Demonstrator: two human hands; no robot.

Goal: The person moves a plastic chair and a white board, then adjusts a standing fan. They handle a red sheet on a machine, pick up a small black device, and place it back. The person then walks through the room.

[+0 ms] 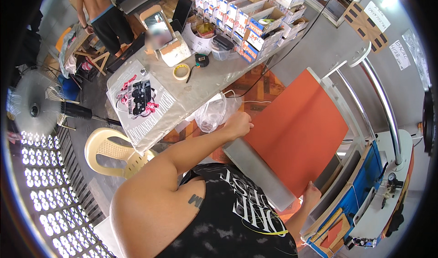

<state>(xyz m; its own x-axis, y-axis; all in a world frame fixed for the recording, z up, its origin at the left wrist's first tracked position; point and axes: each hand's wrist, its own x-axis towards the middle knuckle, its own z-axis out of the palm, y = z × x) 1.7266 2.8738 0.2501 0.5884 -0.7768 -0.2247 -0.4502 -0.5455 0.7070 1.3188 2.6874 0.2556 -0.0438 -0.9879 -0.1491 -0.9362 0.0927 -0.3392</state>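
A large orange-red sheet (299,130) lies slanted over a grey flat bed (260,172), which shows along the sheet's near left side. My left hand (239,124) is closed at the sheet's left corner, its fingertips at the edge. At the near right corner, my right hand (312,193) is closed on the sheet's edge, with the fingers partly hidden. Beside the sheet on the right stands a press-like machine with chrome posts (383,105) and a pressure gauge (391,177).
A clear plastic bag (214,113) hangs by the table (175,104). On the table are yellow tape (181,72), a tape measure (201,60), a propped phone (159,26) and several boxes (258,41). A cream chair (109,151) and a fan (34,110) stand left. Another person (102,21) works behind.
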